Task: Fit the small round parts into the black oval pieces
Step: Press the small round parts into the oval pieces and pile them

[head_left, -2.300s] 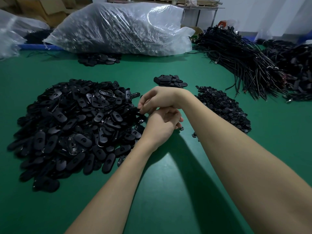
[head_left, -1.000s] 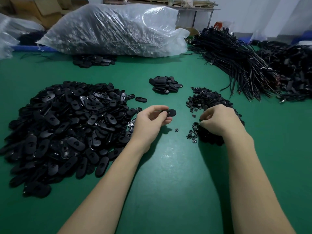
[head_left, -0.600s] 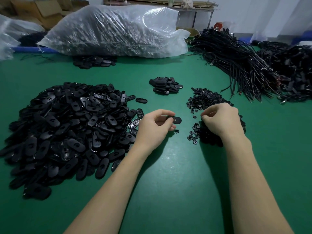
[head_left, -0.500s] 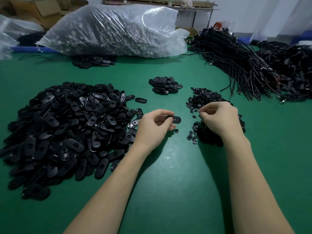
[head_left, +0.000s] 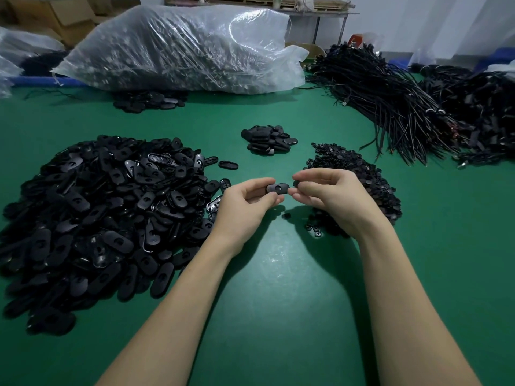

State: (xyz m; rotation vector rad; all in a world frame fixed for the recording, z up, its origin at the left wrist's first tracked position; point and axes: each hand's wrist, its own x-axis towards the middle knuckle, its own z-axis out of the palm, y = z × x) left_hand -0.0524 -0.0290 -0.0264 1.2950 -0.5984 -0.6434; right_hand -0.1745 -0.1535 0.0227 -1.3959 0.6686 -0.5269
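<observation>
1. The left hand [head_left: 245,201] pinches one flat black plastic oval piece [head_left: 277,188] by its left end, above the middle of the green tabletop [head_left: 278,288]
2. Its long axis runs left to right, free end towards the right hand [head_left: 331,193]
3. That hand pinches a small round black part [head_left: 296,184] just beside the free end

Green table surface [head_left: 278,316] fills the view. Pale wall [head_left: 418,20] behind the far edge. Wooden bench on metal legs [head_left: 317,15] against the wall. Cardboard boxes [head_left: 69,15] beyond the far-left corner. Lighting dim, even.
</observation>
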